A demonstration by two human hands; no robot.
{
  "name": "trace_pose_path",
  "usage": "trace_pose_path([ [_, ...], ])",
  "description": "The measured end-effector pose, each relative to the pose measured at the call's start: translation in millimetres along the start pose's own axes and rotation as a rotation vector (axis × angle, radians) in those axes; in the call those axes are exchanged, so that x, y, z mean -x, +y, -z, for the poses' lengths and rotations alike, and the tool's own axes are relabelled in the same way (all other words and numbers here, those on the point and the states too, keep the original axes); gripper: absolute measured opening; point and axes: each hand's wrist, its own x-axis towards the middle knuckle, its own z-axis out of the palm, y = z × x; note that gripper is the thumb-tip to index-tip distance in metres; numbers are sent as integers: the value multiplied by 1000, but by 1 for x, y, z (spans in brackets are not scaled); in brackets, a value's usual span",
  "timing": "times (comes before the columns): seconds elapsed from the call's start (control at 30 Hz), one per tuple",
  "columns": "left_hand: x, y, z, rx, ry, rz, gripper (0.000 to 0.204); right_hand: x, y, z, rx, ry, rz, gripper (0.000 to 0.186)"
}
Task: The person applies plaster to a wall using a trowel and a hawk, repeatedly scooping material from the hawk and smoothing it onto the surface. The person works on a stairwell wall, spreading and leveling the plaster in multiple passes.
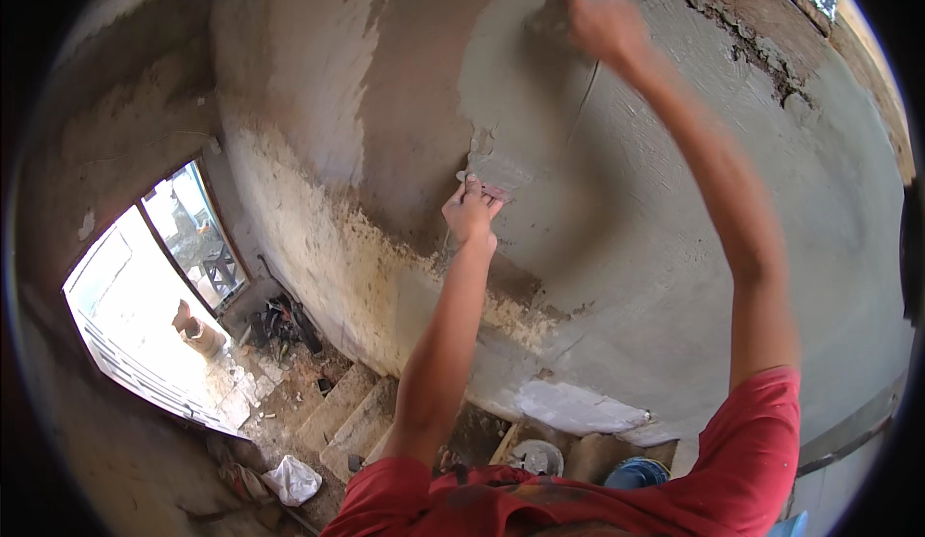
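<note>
Our left hand grips a board of wet plaster against the wall; our right hand, fingers closed on a trowel, presses higher up.

1. Wall: wet grey cement plaster, matt, mostly smooth, with faint trowel arcs and a thin scored line.
2. Left of that grey patch: older render, tan-brown, dry and rough, flaking to a pale chalky layer along its lower edge.
3. Above the grey patch, top right: cracked, crumbly edge with a reddish rough surface.
4. Hawk in the left hand, against the grey patch: flat board coated in the same wet grey mortar.
5. Right hand at the patch's upper part: tool blurred, material unclear.
6. Shirt sleeves below the patch: red cloth, matt.
7. Steps below-left of the patch: rough bare concrete, dusty.
</note>
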Motion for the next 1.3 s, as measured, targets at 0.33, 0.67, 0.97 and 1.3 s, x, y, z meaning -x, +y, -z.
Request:
trace_pose_path([
  [0.33,-11,7,-2,-60,9,26,44,-108,131,93,276,18,-171,30],
  [0.67,-17,6,2,-50,-25,21,42,-78,162,147,25,534,-305,33],
  [0.97,-12,7,6,-96,14,56,39,76,42,57,-35,219,98,13],
  [1.3,-20,-10,18,43,-55,18,41,218,-126,-68,-319,-25,252,16],
])
